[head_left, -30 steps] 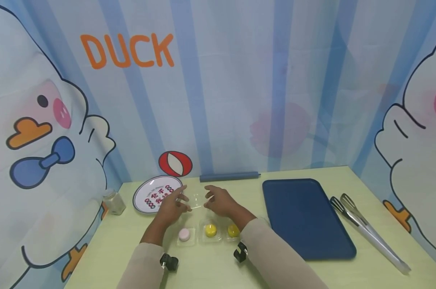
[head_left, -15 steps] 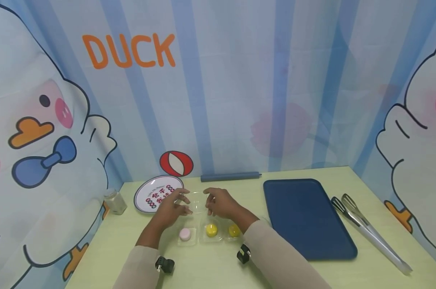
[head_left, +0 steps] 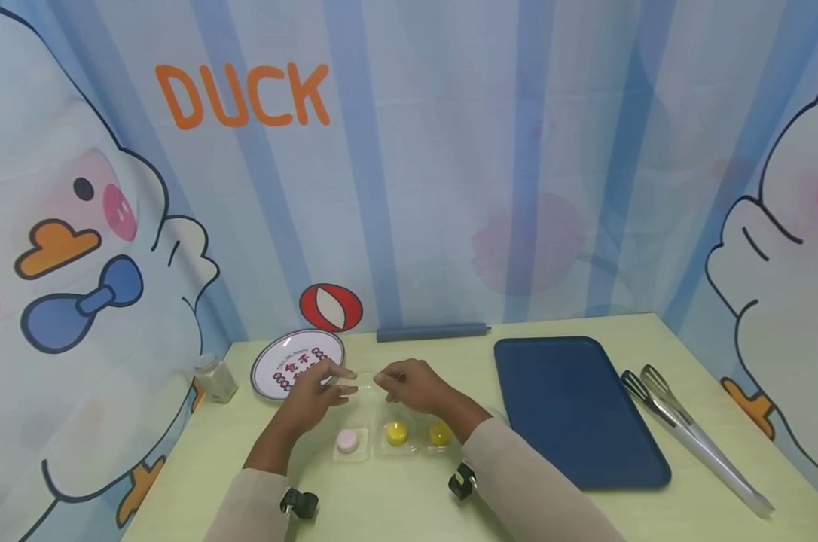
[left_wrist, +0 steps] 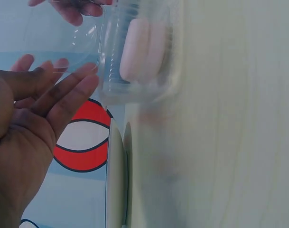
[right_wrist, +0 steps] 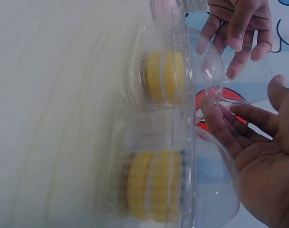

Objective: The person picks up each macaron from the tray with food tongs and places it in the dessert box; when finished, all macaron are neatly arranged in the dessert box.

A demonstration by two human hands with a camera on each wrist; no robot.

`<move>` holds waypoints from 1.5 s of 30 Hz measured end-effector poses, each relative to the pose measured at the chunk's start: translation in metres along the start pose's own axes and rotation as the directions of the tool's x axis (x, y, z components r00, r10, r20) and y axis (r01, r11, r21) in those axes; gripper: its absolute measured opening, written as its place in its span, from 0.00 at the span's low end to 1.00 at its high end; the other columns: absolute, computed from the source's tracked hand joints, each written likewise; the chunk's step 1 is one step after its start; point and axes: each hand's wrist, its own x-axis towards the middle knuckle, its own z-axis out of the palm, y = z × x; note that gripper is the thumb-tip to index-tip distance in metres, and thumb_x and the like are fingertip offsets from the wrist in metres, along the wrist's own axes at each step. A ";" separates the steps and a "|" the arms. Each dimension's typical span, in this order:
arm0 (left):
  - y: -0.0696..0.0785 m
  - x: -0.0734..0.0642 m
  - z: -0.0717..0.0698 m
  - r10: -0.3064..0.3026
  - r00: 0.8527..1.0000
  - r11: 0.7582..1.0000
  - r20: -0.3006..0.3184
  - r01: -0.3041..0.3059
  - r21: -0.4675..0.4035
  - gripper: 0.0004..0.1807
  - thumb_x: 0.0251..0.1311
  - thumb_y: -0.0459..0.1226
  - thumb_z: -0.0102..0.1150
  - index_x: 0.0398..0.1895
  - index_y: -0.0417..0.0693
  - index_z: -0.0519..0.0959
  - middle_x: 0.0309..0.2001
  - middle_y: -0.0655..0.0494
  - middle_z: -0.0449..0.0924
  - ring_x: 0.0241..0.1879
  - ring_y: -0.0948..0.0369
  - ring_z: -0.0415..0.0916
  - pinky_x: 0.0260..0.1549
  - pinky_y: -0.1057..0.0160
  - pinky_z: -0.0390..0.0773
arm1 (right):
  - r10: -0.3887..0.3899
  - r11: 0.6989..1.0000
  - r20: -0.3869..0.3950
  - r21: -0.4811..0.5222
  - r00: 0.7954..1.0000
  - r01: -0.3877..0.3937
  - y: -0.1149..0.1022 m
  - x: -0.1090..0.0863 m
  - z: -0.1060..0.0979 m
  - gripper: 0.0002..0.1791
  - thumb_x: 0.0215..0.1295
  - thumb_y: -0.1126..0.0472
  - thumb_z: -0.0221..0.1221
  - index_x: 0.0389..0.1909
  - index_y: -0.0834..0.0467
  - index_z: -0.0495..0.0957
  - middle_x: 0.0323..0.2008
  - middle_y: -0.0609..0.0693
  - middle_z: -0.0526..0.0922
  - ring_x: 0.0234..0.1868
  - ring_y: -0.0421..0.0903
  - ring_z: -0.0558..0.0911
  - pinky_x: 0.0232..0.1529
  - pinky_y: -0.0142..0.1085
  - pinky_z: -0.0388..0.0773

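Between the two hands, just above the row of small boxes, is a clear plastic lid (head_left: 364, 383); its outline is faint. My left hand (head_left: 317, 391) pinches its left side with thumb and fingers. On the other side my right hand (head_left: 412, 382) pinches its edge with fingertips. Closer to me, a pink macaron (head_left: 347, 440) lies in a clear plastic box (left_wrist: 176, 71). To its right, two yellow macarons sit in clear boxes: one yellow macaron (right_wrist: 165, 76) near the middle, the other yellow macaron (right_wrist: 154, 185) beside my right forearm.
A printed plate (head_left: 280, 365) lies behind my left hand, with a glass jar (head_left: 215, 380) left of it. A blue-grey rolling pin (head_left: 433, 332) lies along the back. On the right are a dark blue tray (head_left: 578, 414) and metal tongs (head_left: 700, 444).
The clear lid stood more face-on half a second ago and now looks tilted and flatter. Both hands have come slightly closer together, the left one dropping a little. The boxed macarons stay put.
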 end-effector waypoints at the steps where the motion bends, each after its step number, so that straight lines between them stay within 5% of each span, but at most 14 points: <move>1: -0.001 -0.001 -0.001 0.016 1.000 1.000 0.006 -0.016 0.005 0.12 0.74 0.24 0.59 0.54 0.43 0.80 0.64 0.41 0.82 0.62 0.42 0.88 0.56 0.53 0.91 | 0.008 1.000 0.000 -0.004 1.000 -0.008 0.000 -0.001 0.001 0.23 0.85 0.45 0.57 0.63 0.57 0.86 0.53 0.57 0.92 0.44 0.46 0.92 0.52 0.45 0.89; 7: -0.005 -0.007 -0.007 0.110 0.993 0.990 0.032 -0.112 0.083 0.06 0.73 0.27 0.65 0.46 0.45 0.82 0.63 0.44 0.87 0.66 0.43 0.84 0.64 0.49 0.87 | 0.019 1.000 -0.004 0.014 1.000 -0.019 -0.002 -0.004 0.003 0.26 0.81 0.41 0.59 0.62 0.57 0.88 0.53 0.54 0.93 0.51 0.50 0.93 0.58 0.49 0.89; 12: -0.006 -0.012 -0.010 0.080 0.996 0.993 0.051 -0.083 0.079 0.04 0.73 0.25 0.62 0.45 0.41 0.80 0.66 0.43 0.86 0.68 0.41 0.83 0.68 0.44 0.84 | 0.049 0.998 -0.013 0.030 0.999 -0.048 -0.003 -0.005 0.007 0.29 0.74 0.39 0.67 0.61 0.57 0.88 0.55 0.51 0.92 0.58 0.51 0.90 0.64 0.51 0.87; 18: -0.006 -0.015 -0.014 0.054 0.988 0.998 0.142 -0.055 0.005 0.18 0.70 0.26 0.66 0.60 0.36 0.79 0.71 0.37 0.80 0.76 0.37 0.75 0.71 0.45 0.79 | 0.030 0.996 -0.043 0.082 0.999 -0.026 -0.004 -0.010 0.008 0.31 0.68 0.44 0.74 0.63 0.60 0.87 0.57 0.53 0.91 0.59 0.51 0.90 0.65 0.50 0.87; 23: -0.006 -0.016 -0.019 0.067 0.977 0.997 0.204 -0.075 0.034 0.33 0.68 0.36 0.73 0.74 0.37 0.74 0.74 0.36 0.77 0.78 0.36 0.71 0.76 0.39 0.73 | 0.002 0.994 -0.061 0.109 0.998 0.005 -0.006 -0.015 0.010 0.31 0.68 0.47 0.75 0.64 0.62 0.84 0.62 0.57 0.89 0.64 0.56 0.88 0.69 0.51 0.85; 32: -0.008 -0.022 -0.023 0.077 0.969 0.987 0.233 -0.107 0.119 0.33 0.69 0.40 0.72 0.74 0.38 0.76 0.73 0.39 0.79 0.74 0.35 0.75 0.73 0.33 0.75 | -0.102 0.983 -0.062 0.147 0.993 0.110 -0.007 -0.023 0.021 0.28 0.67 0.55 0.76 0.62 0.65 0.83 0.62 0.59 0.85 0.64 0.58 0.85 0.72 0.51 0.82; 38: -0.012 -0.032 -0.024 0.125 0.970 0.975 0.207 -0.159 0.157 0.33 0.66 0.43 0.76 0.71 0.41 0.80 0.71 0.40 0.82 0.73 0.36 0.74 0.72 0.29 0.75 | -0.076 0.997 -0.041 0.030 0.996 0.077 -0.010 -0.029 0.030 0.31 0.66 0.51 0.77 0.66 0.58 0.82 0.65 0.57 0.84 0.66 0.60 0.84 0.69 0.56 0.83; 45: -0.018 -0.047 -0.023 0.114 0.979 0.975 0.170 -0.143 0.168 0.32 0.61 0.44 0.81 0.68 0.52 0.83 0.69 0.47 0.84 0.73 0.39 0.75 0.72 0.28 0.74 | -0.148 0.970 -0.043 -0.203 0.988 0.136 -0.014 -0.036 0.039 0.31 0.65 0.46 0.77 0.66 0.54 0.84 0.64 0.51 0.85 0.72 0.52 0.74 0.72 0.59 0.66</move>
